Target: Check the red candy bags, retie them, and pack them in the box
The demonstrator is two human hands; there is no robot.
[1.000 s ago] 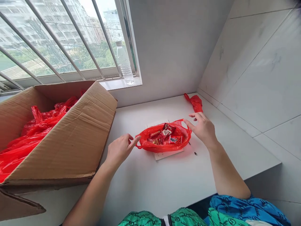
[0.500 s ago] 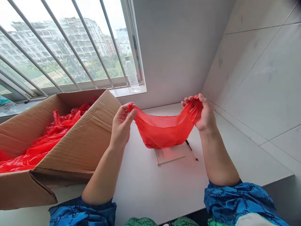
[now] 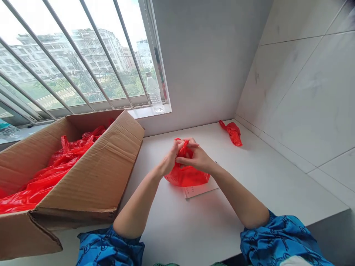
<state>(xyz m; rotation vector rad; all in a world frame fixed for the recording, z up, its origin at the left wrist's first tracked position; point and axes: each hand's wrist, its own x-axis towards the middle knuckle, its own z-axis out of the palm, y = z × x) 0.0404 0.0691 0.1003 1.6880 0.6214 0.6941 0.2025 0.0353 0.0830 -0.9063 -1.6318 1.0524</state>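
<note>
A thin red plastic bag (image 3: 188, 178) hangs between my hands above the white tabletop, its handles gathered at the top. My left hand (image 3: 168, 161) is closed on the bag's upper left part. From the right, my right hand (image 3: 198, 157) grips the gathered top, fingers bent across it and touching or nearly touching the left hand. Beneath the bag lies a pale notebook (image 3: 198, 191), partly covered by it. The pen is almost wholly hidden behind my right wrist.
To the left stands an open cardboard box (image 3: 94, 173) filled with red plastic bags (image 3: 58, 166). A small crumpled red bag (image 3: 233, 133) lies by the wall at the back right. On the windowsill is a clear bottle (image 3: 154, 94) beside the barred window.
My hands have come together from wide apart, and the stretched bag is now bunched between them and lower. The small crumpled bag at the back right now shows.
</note>
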